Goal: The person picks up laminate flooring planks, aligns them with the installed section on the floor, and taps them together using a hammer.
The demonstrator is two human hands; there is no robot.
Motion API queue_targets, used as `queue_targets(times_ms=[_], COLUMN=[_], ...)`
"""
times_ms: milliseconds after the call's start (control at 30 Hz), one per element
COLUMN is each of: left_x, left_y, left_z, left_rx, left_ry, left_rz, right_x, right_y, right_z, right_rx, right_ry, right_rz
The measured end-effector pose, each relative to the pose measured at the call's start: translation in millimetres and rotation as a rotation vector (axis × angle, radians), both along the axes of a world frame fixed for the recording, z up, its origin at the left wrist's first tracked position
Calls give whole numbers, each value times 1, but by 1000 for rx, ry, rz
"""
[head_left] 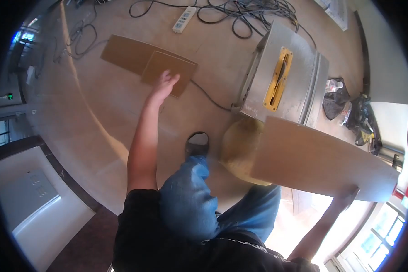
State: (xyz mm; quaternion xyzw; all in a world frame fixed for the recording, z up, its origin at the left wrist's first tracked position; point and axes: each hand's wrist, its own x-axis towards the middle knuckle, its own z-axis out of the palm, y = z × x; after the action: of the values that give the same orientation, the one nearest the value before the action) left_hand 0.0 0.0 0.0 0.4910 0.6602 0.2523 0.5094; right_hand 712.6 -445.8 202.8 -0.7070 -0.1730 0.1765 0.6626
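My left hand (164, 87) reaches forward, its fingers apart and nothing in them. Just beyond it, a small rectangular brown board (163, 68) lies partly over a longer brown board (120, 53) on the floor. Whether the fingertips touch the small board, I cannot tell. Off to the right, my right hand (347, 198) grips the near edge of a large, long brown board (313, 156), with some fingers hidden behind it. That board's far left corner comes close to a table saw (299, 68), whose blade stands up through a yellow insert (278, 81).
A yellowish round heap (240, 152) sits beside the saw, partly under the large board. Black cables (245, 18) tangle behind the saw, near a white power strip (184, 20). Dark plastic bags (360, 115) and bottles lie along the right wall. My shoe (197, 144) stands left of the heap.
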Motion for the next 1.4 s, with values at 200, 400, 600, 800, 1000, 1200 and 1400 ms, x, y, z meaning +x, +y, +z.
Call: queue_targets(times_ms=[200, 400, 600, 800, 1000, 1200, 1400], left_x=[161, 196, 69, -16, -44, -10, 27], left_y=[-38, -70, -38, -21, -24, -31, -39], left_z=[231, 317, 240, 192, 190, 183, 191], left_rx=[758, 744, 659, 691, 527, 416, 533], left_ry=[-177, -284, -513, -346, -319, -339, -275], left_rz=[-485, -720, -208, 302, 667, 694, 610], right_x=[-84, -243, -265, -34, -34, 2, 83], right_y=[93, 212, 319, 495, 590, 576, 218], right_z=[77, 81, 122, 19, -70, -87, -219], right_rx=[90, 350, 286, -107, -1104, -35, -460], right_ry=[-496, -512, -809, -1215, -450, -434, -793], right_rz=[-37, 292, 912, 558, 955, 589, 349])
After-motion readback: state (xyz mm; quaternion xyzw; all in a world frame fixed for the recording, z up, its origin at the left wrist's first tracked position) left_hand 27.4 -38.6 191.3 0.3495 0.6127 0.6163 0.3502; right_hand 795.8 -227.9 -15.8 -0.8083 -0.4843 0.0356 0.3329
